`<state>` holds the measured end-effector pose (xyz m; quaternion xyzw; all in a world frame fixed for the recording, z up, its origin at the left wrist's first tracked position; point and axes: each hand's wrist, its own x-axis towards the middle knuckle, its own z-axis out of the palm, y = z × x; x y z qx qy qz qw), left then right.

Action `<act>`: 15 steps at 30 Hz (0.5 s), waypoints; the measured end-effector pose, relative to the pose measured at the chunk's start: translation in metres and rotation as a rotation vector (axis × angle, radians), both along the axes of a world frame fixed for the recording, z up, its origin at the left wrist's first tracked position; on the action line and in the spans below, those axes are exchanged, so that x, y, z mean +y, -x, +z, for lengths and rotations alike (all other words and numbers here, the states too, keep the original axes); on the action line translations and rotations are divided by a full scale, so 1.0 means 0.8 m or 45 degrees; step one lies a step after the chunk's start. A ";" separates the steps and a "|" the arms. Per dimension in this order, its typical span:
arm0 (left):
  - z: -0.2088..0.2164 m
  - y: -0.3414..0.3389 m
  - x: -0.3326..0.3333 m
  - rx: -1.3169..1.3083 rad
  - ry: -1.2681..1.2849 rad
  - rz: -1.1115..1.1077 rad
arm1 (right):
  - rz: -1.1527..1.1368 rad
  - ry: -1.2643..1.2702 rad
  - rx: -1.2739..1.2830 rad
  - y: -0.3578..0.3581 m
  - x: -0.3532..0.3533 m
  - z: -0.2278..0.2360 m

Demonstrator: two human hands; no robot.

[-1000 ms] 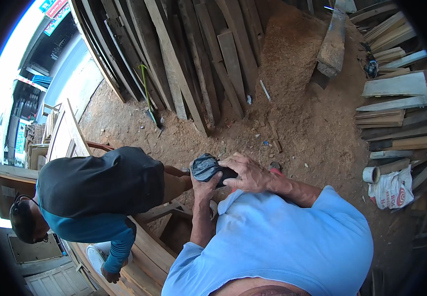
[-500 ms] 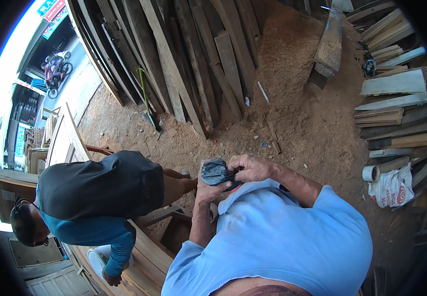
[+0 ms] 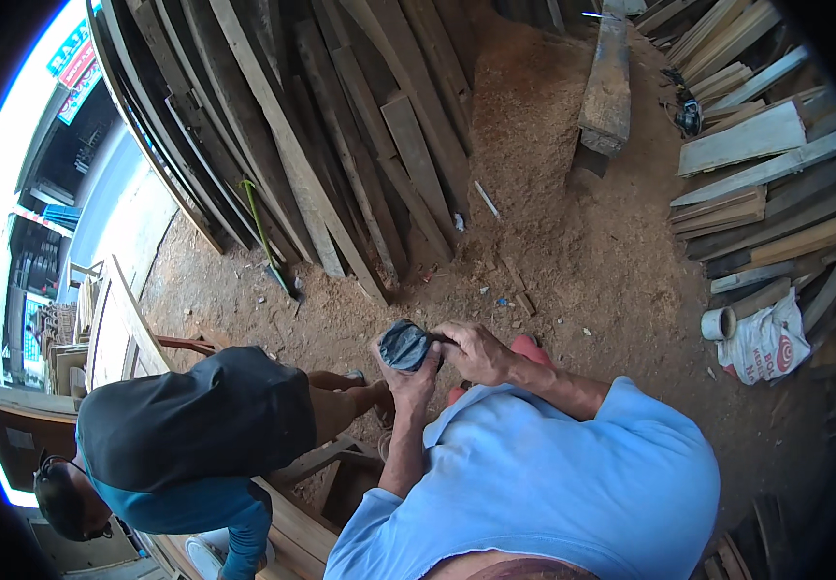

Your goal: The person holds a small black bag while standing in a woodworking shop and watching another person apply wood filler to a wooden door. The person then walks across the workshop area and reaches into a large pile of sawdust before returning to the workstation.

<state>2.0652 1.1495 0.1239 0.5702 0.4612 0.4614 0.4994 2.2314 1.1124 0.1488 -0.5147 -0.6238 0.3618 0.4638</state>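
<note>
Left fingers: clamped around the dark grey, rounded, creased bundle (image 3: 404, 345); the bare left hand (image 3: 412, 383) cups it from the left and below, thumb along its right side.
Right fingers: bent inward just beside the bundle's right edge; whether the tips of the bare right hand (image 3: 479, 354) are together or apart, I cannot tell from where I stand.
Bundle position: in the left hand, in front of the chest, top face exposed.
Bundle, hidden part: underside and lower right side, covered by the hands.
Bundle surface: wrinkled and pliable-looking; cloth or plastic, not distinguishable.
Shirt: light-blue, short-sleeved, soft cloth (image 3: 563, 464), loosely creased.
Red rounded item (image 3: 532, 350): beyond the right forearm, partly covered; kind hard to make out.
Co-worker: person in a dark-backed, teal-sleeved top (image 3: 196, 411), bent over at left.
White round container (image 3: 205, 549): partly behind the teal sleeve, cut off below.
Floor: brown, loose, granular ground (image 3: 621, 280), strewn with wood chips.
Leaning timber: long, rough, grey-brown planks (image 3: 283, 116), upper ends cut off.
Tool: slender, yellow-green handle (image 3: 257, 217) beside the planks.
Right side: stacked pale wooden offcuts (image 3: 742, 138); below, a white ring-shaped roll (image 3: 718, 324) touching a crumpled, red-printed white sack (image 3: 766, 343).
</note>
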 end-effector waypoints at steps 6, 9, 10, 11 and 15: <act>-0.002 -0.031 0.028 0.008 0.010 -0.278 | 0.042 0.046 -0.137 -0.029 0.012 0.000; -0.004 -0.056 0.044 -0.148 0.129 -0.410 | -0.015 -0.005 -0.095 -0.053 0.032 -0.022; -0.004 -0.061 0.050 -0.183 0.192 -0.434 | -0.002 0.014 -0.090 -0.063 0.041 -0.027; -0.004 -0.067 0.060 -0.221 0.248 -0.459 | 0.025 0.014 -0.080 -0.072 0.053 -0.022; -0.004 -0.091 0.090 -0.278 0.262 -0.423 | 0.130 -0.022 -0.040 -0.112 0.098 -0.013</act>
